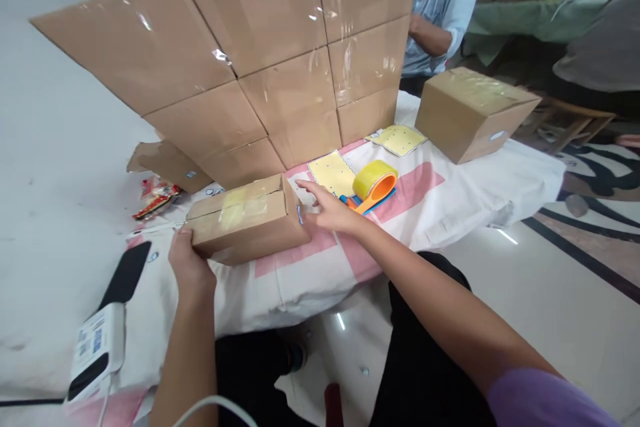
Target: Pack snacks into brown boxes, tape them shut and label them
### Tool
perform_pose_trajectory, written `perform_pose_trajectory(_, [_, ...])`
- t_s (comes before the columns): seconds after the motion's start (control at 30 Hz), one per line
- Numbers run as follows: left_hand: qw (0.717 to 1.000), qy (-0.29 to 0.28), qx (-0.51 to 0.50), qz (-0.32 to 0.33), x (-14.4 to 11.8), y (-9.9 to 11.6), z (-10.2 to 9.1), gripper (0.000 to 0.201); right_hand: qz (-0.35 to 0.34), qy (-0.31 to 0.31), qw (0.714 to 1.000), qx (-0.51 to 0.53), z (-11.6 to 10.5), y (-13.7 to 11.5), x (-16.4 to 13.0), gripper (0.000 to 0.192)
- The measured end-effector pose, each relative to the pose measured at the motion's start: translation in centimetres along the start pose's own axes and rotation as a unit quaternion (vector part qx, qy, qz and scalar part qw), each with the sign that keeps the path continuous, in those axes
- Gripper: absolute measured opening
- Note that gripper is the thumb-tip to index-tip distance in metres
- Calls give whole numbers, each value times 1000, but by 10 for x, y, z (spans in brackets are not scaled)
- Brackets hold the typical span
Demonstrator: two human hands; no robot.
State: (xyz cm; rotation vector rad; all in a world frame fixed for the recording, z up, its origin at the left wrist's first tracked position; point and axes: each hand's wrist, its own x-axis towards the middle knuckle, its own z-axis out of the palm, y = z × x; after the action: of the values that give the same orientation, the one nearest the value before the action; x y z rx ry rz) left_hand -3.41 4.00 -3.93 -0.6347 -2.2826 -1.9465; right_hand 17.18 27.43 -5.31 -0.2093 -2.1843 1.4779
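A taped cardboard box (253, 230) lies on the cloth-covered table in front of me. My left hand (193, 263) grips its left end, with the thumb near the top edge and the other fingers mostly hidden. Beside the right end, my right hand (327, 210) is open, its fingers stretched toward the small label there; whether they touch the box I cannot tell. Just right of that hand sits a roll of yellowish tape (375, 180) on an orange dispenser (377, 193). A yellow dotted sheet (333, 172) lies behind the hand.
A wall of taped cartons (285, 67) rises behind the box. Another carton (465, 113) stands at the table's right end, near a seated person (443, 27). At left are a red packet (157, 203), a black phone-like slab (129, 270) and a white device (97, 343) with a cable.
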Motion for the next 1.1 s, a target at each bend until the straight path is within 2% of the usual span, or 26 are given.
perform_pose_trajectory(0.1, [997,20,-57,-44,5,0,-5,36,-52,-107,992,-31,1,-20,-9,113])
perform_pose_trajectory(0.13, [995,21,-77,-55,7,0,-7,36,-58,-119,989,-60,4,-29,-13,124])
perform_pose_trajectory(0.2, [991,27,-111,-71,11,-3,-12,36,-69,-90,984,-137,14,-46,-22,137])
perform_pose_trajectory(0.27, [989,55,-120,-68,14,-10,-15,36,-86,-33,976,-198,24,-59,-28,134])
perform_pose_trajectory(0.37, [994,95,-58,7,8,-15,-16,33,-101,1,960,-261,32,-73,-41,119])
perform_pose_trajectory(0.47, [993,93,-32,71,-17,-1,-20,37,-120,33,948,-294,30,-89,-72,110])
perform_pose_trajectory(0.53, [990,56,-32,123,-40,16,-22,42,-142,74,943,-293,21,-102,-107,105])
perform_pose_trajectory(0.6, [977,-38,3,208,-63,32,-22,50,-166,126,934,-291,5,-119,-150,102])
perform_pose_trajectory(0.67, [933,-162,73,314,-80,45,-19,50,-163,157,916,-331,-20,-140,-197,95])
perform_pose_trajectory(0.73, [873,-243,130,403,-91,54,-13,40,-143,198,879,-409,-50,-164,-240,86])
perform_pose_trajectory(0.8, [841,-266,145,449,-96,60,-5,33,-114,245,822,-502,-82,-186,-277,80])
perform_pose_trajectory(0.87, [839,-267,131,455,-97,64,2,32,-60,335,753,-564,-114,-201,-304,72])
perform_pose_trajectory(0.93, [846,-269,117,445,-95,66,9,31,4,443,699,-561,-144,-204,-321,69])
perform_pose_trajectory(1.0, [856,-272,106,427,-92,67,14,31,50,521,664,-534,-170,-192,-326,71])
perform_pose_trajectory(1.1, [872,-275,91,394,-87,67,21,34,98,555,640,-522,-199,-149,-311,77])
